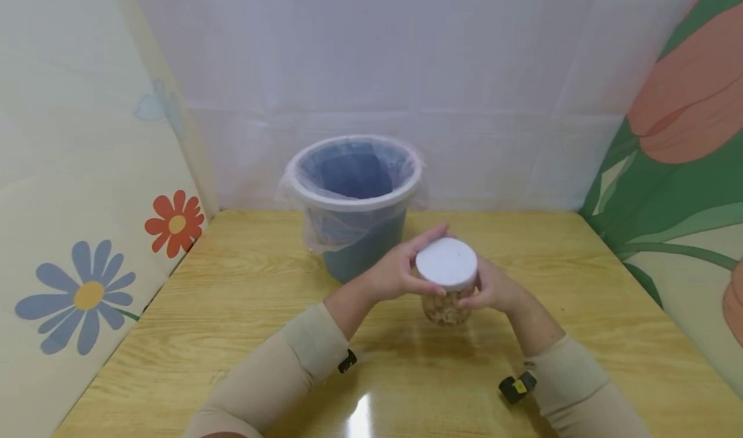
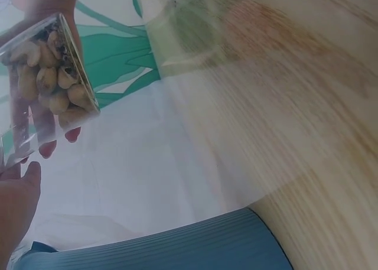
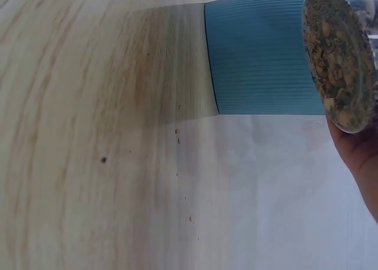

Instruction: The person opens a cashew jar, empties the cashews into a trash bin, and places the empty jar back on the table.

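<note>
One jar point(image 1: 445, 309) of what look like nuts point(image 2: 48, 80) is up over the worktop point(image 1: 232, 283), near and right of the bin point(image 1: 366, 251). The left hand point(image 1: 400, 272) grips its lid point(image 1: 447, 262), the right hand point(image 1: 496, 288) its side. If smooth sides slip, it could fall.

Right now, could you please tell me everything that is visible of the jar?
The jar is a clear, rounded container, apparently plastic or glass, with a white lid on top. Inside are pale brown, curved nuts that look like cashews, with dark crumbs showing at the bottom. It is held lid-up above the table, in front of and to the right of the blue bin. The left grip holds it around the lid's edge; the right grip holds its clear side.
</note>
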A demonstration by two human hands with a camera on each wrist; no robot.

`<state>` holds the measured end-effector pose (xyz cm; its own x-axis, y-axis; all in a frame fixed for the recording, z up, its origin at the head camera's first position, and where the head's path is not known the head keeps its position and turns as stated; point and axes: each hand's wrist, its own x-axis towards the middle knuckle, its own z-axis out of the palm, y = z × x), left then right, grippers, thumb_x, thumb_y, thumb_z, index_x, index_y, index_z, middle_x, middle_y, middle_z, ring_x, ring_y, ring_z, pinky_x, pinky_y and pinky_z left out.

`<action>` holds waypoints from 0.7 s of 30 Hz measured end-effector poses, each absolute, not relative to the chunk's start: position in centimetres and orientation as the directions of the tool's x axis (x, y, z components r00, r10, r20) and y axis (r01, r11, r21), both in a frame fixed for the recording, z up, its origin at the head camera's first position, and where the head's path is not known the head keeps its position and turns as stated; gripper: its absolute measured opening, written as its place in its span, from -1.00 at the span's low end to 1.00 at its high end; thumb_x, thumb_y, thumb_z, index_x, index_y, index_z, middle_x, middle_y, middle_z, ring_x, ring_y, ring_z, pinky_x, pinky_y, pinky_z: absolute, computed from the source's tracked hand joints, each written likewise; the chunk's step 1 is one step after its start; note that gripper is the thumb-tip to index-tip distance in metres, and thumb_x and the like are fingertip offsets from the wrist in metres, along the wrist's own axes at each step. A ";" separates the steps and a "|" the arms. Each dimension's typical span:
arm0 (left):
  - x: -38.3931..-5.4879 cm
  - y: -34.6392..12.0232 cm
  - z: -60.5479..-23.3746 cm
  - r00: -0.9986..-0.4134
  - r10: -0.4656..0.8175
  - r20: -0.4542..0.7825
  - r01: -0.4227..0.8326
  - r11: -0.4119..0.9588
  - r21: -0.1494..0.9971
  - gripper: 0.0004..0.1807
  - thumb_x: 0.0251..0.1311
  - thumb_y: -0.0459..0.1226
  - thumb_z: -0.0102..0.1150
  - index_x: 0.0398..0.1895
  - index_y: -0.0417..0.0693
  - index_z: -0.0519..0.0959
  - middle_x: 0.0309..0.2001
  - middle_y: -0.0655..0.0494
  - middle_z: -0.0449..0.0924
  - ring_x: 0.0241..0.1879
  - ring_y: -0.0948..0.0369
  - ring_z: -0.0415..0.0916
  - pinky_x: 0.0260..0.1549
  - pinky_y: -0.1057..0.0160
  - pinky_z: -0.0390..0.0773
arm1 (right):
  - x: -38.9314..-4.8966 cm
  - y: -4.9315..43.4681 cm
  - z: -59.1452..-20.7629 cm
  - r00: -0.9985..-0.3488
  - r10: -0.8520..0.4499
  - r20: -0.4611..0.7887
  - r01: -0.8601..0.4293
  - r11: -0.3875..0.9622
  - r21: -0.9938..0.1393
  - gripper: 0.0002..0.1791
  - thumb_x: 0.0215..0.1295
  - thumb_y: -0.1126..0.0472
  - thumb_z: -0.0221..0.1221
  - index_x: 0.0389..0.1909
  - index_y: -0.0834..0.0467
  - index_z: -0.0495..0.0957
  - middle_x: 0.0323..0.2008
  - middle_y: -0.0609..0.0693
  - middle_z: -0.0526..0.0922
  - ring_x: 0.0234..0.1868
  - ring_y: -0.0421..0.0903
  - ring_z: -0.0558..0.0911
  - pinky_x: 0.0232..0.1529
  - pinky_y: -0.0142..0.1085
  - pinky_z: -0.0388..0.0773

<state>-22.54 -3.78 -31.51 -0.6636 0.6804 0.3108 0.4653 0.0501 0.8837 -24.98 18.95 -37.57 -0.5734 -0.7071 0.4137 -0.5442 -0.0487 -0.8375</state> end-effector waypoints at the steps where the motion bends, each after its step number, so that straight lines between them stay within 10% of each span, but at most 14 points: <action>1: -22.5 -3.8 -31.5 -0.662 0.681 0.314 0.468 0.049 0.882 0.06 -0.21 -0.49 0.37 0.40 -0.19 -0.03 0.31 -0.08 0.20 0.26 0.13 0.20 0.21 0.28 0.21 | -25.0 18.9 -37.6 -0.574 -0.706 0.415 -0.545 -0.048 -0.837 0.02 -0.18 0.29 0.35 0.29 0.42 -0.04 0.13 -0.02 0.33 0.13 -0.13 0.35 0.19 -0.31 0.27; 21: -22.4 -3.9 -31.4 -0.674 0.654 0.343 0.497 0.057 0.866 0.09 -0.23 -0.49 0.38 0.39 -0.23 -0.07 0.30 -0.11 0.21 0.27 0.15 0.19 0.20 0.30 0.22 | -24.7 18.5 -37.6 -0.599 -0.660 0.453 -0.587 -0.023 -0.809 0.08 -0.20 0.26 0.37 0.30 0.44 -0.08 0.11 -0.06 0.33 0.09 -0.17 0.36 0.11 -0.37 0.34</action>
<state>-22.44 -3.89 -31.38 -0.6737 0.6544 0.3434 0.4968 0.0570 0.8660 -24.73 18.48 -37.62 -0.5993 -0.6601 0.4528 -0.5868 -0.0226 -0.8094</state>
